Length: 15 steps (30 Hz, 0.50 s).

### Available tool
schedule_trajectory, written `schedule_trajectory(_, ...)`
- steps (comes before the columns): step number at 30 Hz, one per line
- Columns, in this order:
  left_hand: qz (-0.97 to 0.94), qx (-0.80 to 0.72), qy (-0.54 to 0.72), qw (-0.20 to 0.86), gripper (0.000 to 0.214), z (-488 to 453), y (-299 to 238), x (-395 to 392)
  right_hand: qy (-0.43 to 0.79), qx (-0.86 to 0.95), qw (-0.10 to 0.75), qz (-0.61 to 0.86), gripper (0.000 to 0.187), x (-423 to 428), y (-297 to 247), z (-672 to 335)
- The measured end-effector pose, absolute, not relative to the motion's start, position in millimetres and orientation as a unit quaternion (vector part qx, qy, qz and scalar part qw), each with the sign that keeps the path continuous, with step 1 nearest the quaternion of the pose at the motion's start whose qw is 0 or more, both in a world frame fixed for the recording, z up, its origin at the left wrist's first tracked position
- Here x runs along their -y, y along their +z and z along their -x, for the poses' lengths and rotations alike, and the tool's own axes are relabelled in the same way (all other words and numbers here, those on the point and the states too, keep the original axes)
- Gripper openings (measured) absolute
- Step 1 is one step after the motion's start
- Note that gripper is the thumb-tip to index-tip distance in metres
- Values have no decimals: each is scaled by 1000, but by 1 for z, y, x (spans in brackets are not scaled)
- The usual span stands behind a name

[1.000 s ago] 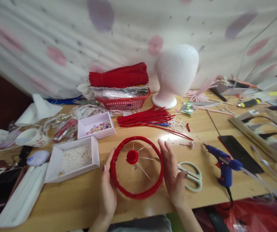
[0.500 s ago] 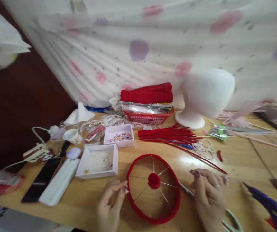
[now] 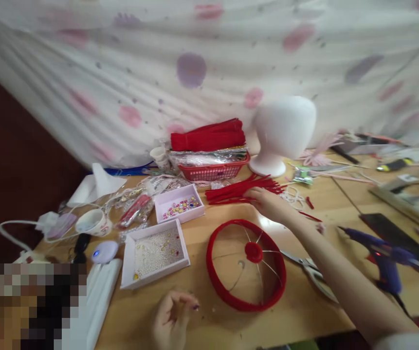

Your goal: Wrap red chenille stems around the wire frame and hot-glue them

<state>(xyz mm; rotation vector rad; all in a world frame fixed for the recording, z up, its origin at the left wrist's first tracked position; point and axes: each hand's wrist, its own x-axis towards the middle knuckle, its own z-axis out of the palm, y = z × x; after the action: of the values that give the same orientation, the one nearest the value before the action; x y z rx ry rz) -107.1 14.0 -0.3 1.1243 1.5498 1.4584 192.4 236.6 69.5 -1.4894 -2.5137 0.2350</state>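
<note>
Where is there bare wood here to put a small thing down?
Free: the strip between pearl tray and red ring; the front edge between left hand and ring; between ring and pipe cleaners. Crowded: around the cup, and by scissors and glue gun.

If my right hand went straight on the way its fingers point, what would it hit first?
The loose bundle of red pipe cleaners. Your right hand points across the table at it, fingertips at its near end; blur hides whether they touch. The red basket sits beyond.
</note>
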Motion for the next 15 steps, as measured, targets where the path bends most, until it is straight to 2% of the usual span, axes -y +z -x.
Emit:
schedule_trajectory(4,-375,-582,561,454,53,101,0,-10,45,840,29,540,17,-255,64,-179)
schedule_trajectory(8,-321,-551,573,515,53,88,12,-4,17,833,-11,552,29,-253,67,-182)
schedule_trajectory(12,-335,-529,566,537,52,92,12,-3,3,823,-15,568,32,-249,88,-190)
schedule_trajectory(15,-392,-511,552,529,58,102,10,-5,-11,807,-12,591,33,-248,108,-198)
